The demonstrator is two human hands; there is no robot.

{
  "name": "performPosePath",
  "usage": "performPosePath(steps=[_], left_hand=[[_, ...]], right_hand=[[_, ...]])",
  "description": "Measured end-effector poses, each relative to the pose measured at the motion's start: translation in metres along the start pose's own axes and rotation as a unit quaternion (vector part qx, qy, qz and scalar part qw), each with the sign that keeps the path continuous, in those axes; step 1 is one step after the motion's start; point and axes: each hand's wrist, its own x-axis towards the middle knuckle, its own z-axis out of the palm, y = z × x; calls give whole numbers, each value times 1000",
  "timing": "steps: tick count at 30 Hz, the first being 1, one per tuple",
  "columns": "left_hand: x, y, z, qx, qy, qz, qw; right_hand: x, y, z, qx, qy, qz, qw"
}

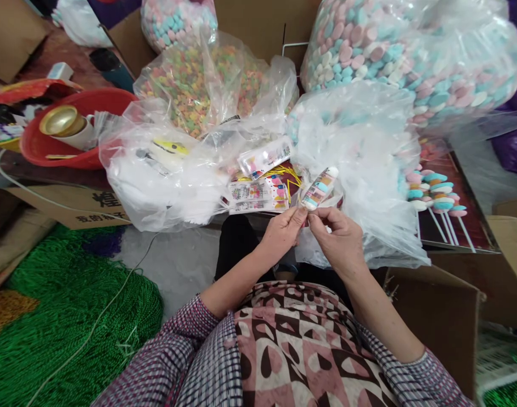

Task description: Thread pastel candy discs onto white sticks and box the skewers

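We are, it seems, closing the long pastel candy stick in printed clear plastic [321, 189] above our left fingers [294, 219], which pinch its base beside our curled right fingers [328, 214], their hold unclear; the next move wants steadiness.

The held packet [319, 191] is glossy, see-through plastic film, and the printed sleeves [258, 195] look equally shiny. The large bag [415, 51] is thin, crinkled clear plastic. Skewered sweets [443, 189] look matt, their sticks [466, 234] smooth. The basin [33, 139] is smooth plastic, the carton [432, 319] matt cardboard, the apron [309, 350] printed cloth, the cords [93, 299] ridged, with a sheen.
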Motion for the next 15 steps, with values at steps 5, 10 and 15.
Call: performPosePath(steps=[5,10,15], left_hand=[[4,13,-4,-12,-36,98,994],[-10,48,-9,-168,-103,150,969],[-35,70,-15,29,-114,215,970]], right_hand=[[-4,-7,0,-10,2,-13,1000],[0,-12,-5,7,-1,-30,1000],[15,-24,-18,-24,49,-46,997]])
